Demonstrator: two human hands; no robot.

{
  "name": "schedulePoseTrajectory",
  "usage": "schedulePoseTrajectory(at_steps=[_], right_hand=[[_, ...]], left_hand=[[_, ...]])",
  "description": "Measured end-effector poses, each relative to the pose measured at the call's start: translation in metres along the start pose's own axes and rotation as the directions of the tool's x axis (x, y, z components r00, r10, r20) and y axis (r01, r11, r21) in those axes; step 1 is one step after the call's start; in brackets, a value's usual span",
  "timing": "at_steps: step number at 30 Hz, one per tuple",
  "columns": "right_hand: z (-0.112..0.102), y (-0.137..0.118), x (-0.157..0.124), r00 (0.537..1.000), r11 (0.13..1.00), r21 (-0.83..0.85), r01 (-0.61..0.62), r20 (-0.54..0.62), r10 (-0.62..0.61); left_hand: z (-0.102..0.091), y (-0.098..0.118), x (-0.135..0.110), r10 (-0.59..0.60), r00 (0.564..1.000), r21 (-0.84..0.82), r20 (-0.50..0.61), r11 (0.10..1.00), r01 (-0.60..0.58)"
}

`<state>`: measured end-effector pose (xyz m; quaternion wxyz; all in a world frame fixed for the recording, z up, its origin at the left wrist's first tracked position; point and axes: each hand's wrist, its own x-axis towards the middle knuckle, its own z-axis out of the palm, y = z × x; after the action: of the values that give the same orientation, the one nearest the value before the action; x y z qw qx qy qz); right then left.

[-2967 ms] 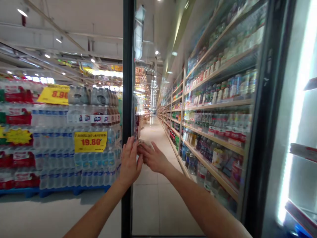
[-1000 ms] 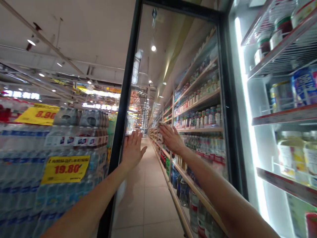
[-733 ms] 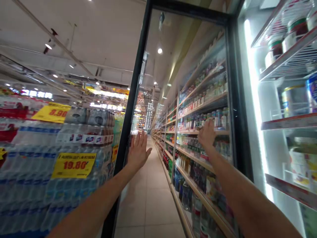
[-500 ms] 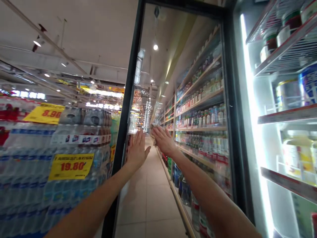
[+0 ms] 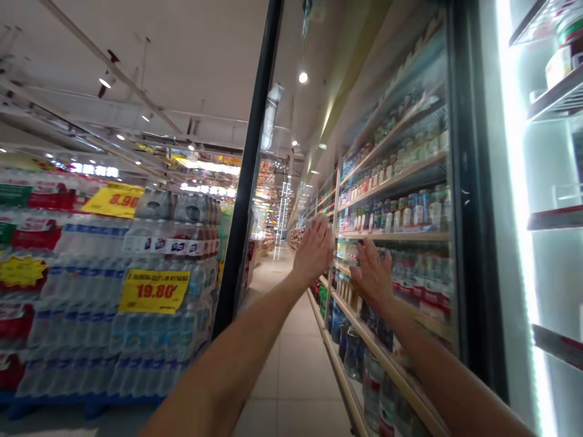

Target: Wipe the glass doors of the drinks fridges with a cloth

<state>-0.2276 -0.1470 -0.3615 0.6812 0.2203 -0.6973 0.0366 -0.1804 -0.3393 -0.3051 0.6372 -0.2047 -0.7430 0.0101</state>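
Note:
An upright glass door (image 5: 300,139) in a dark frame stands swung out from a lit drinks cooler. My left hand (image 5: 313,250) lies against the middle of the pane, fingers stretched upward and slightly blurred. Whether anything is under its fingertips I cannot make out. To its right, my right hand (image 5: 374,274) is at the glass with its fingers apart and holds nothing that I can see. Through or mirrored in the pane appear long shelves of bottles (image 5: 401,212).
Stacked packs of bottled water (image 5: 155,340) stand left of the door, bearing a yellow price sign (image 5: 153,291). On the right are the cooler's bright light strip (image 5: 517,170) and a wire shelf (image 5: 558,91). Tiled floor (image 5: 300,370) shows below the hands.
My left hand has moved right across the pane, and my right hand has shifted right too. The greyish cloth-like thing at my right fingertips no longer shows there. The view has turned left.

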Motion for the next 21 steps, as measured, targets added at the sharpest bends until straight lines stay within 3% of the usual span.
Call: schedulePoseTrajectory(at_steps=[2, 4, 6, 8, 9, 10, 12, 13, 14, 15, 17, 18, 19, 20, 21], right_hand=[[-0.001, 0.006, -0.007, 0.995, 0.994, -0.024, -0.103, -0.004, 0.103], [-0.001, 0.006, -0.012, 0.976, 0.976, -0.027, -0.216, -0.042, 0.215], [0.001, 0.002, -0.015, 0.960, 0.963, -0.010, -0.269, -0.079, 0.268], [0.003, -0.002, -0.017, 0.964, 0.968, 0.008, -0.250, -0.093, 0.250], [0.004, -0.003, -0.018, 0.968, 0.972, 0.013, -0.233, -0.092, 0.233], [0.004, -0.003, -0.019, 0.972, 0.976, 0.016, -0.218, -0.091, 0.219], [0.005, -0.002, -0.021, 0.973, 0.978, 0.017, -0.210, -0.096, 0.211], [0.005, -0.001, -0.022, 0.973, 0.978, 0.018, -0.209, -0.096, 0.210], [0.005, 0.000, -0.022, 0.974, 0.978, 0.018, -0.206, -0.097, 0.207], [0.005, 0.001, -0.023, 0.975, 0.979, 0.017, -0.201, -0.098, 0.201], [0.004, 0.001, -0.023, 0.976, 0.980, 0.017, -0.196, -0.093, 0.197], [0.004, 0.001, -0.023, 0.976, 0.980, 0.020, -0.197, -0.091, 0.198], [0.004, 0.000, -0.023, 0.975, 0.979, 0.023, -0.200, -0.090, 0.202], [0.003, 0.000, -0.023, 0.975, 0.979, 0.024, -0.202, -0.088, 0.204], [0.003, 0.000, -0.024, 0.976, 0.979, 0.024, -0.202, -0.084, 0.203]], left_hand=[[-0.017, -0.032, 0.019, -0.027, 0.999, 0.033, -0.022, 0.999, 0.028], [-0.032, -0.061, 0.038, -0.212, 0.966, 0.069, -0.145, 0.972, 0.224], [-0.036, -0.068, 0.046, -0.283, 0.937, 0.063, -0.204, 0.952, 0.301], [-0.028, -0.049, 0.037, -0.153, 0.979, 0.040, -0.133, 0.986, 0.159], [-0.021, -0.033, 0.027, -0.011, 0.999, 0.017, -0.053, 1.000, 0.011], [-0.015, -0.018, 0.016, 0.172, 0.984, -0.026, 0.045, 0.985, -0.171], [-0.010, 0.001, -0.001, 0.486, 0.847, -0.108, 0.216, 0.874, -0.474], [-0.012, 0.001, -0.004, 0.554, 0.787, -0.124, 0.271, 0.831, -0.542], [-0.018, -0.006, -0.001, 0.545, 0.784, -0.103, 0.297, 0.834, -0.541], [-0.026, -0.018, 0.006, 0.474, 0.832, -0.051, 0.288, 0.876, -0.480], [-0.042, -0.049, 0.025, 0.122, 0.986, 0.095, 0.115, 0.986, -0.134], [-0.048, -0.061, 0.033, -0.053, 0.999, 0.127, -0.007, 0.990, 0.053], [-0.050, -0.068, 0.036, -0.150, 0.985, 0.132, -0.082, 0.978, 0.160], [-0.049, -0.068, 0.032, -0.169, 0.979, 0.123, -0.112, 0.975, 0.183], [-0.045, -0.061, 0.022, -0.100, 0.991, 0.107, -0.086, 0.988, 0.109]])
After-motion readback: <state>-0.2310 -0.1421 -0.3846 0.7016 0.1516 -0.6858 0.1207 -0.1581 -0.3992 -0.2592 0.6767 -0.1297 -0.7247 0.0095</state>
